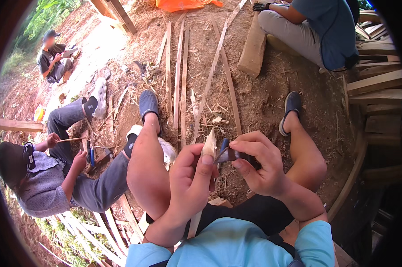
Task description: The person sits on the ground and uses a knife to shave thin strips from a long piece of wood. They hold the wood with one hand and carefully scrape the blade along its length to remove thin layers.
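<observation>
In front of my lap, my left hand (193, 174) is closed around a pale wooden stick (209, 143). Its pointed, whittled tip sticks up past my thumb. A pale length of wood (194, 225) shows below that hand, against my shirt; whether it is the same stick I cannot tell. My right hand (259, 162) pinches a small dark knife (226, 153), partly covered by the fingers. Its thin grey edge lies against or very close to the stick, beside my left thumb.
Long wooden strips (184, 84) lie on the dirt ahead, near a thick wooden block (253, 49). A person (45, 178) sits at the left holding a thin stick (71, 139); another person (316, 31) sits far right. Stacked timber (379, 84) stands at the right.
</observation>
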